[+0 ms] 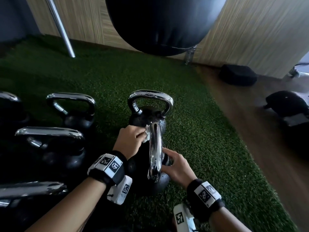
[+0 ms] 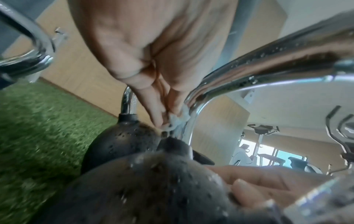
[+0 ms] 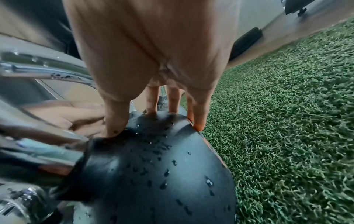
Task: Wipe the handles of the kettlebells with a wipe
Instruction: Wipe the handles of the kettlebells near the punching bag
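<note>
A: Chrome handle [image 1: 155, 148] beaded wet. Left hand [image 1: 132, 139] pinches the wipe [image 1: 147, 135] against its far bend, on the near kettlebell [image 3: 153, 174] on turf.

B: Right hand [image 1: 177, 166]?

A: Fingers spread, pressing the ball. Wet rubber; the brace may slip and the bell rock.
</note>
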{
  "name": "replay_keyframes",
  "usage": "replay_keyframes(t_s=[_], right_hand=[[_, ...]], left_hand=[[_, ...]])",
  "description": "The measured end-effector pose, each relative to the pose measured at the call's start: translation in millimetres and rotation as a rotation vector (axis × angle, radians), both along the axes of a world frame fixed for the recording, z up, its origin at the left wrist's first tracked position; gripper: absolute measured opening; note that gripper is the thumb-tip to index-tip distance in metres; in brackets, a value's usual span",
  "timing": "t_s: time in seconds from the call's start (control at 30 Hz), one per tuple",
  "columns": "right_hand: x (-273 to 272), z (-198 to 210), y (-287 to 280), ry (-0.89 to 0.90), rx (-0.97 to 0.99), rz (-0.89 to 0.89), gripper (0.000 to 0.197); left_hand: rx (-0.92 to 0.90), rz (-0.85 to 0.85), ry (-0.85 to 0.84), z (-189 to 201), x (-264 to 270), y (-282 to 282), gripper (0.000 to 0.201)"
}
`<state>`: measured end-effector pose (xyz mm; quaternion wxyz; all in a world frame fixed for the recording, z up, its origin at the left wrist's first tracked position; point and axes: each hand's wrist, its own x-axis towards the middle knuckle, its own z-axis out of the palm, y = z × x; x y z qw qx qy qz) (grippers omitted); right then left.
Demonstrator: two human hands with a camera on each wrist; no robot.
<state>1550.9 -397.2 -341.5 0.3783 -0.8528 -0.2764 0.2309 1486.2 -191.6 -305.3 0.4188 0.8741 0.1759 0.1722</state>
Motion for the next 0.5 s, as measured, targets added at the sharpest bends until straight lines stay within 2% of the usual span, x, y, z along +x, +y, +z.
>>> replay_keyframes(t_s=[0.1,0.23,0.37,0.47,0.5], right_hand=[[1.9,-1.3,-0.6,0.032,0.020,-0.020,0.083],[1.2,-4.3,-1.1,0.065,0.059,-0.044,0.083],[4.0,-12.3,-0.9,0.057,0.067,-0.056,0.087],[4.5,-16.0,-1.4,0.066,0.100,-0.074,0.086],[5.2,-16.6,-1.3,0.064,0.104,-0.071,0.085]], left_hand=[[-0.144,0.039,-0.134,5.6,-1.1,-3.2,0.020],[-0.283,-0.046,-0.022,-6.4,-0.5,4.7,0.020],[-0.505,-0.127,-0.065,8.5,-4.0,10.1,0.043],[-0.622,-0.208,0.024,11.6,-14.2,6.5,0.032],[-0.600,-0.249,0.063,11.9,-18.7,5.1,0.028]])
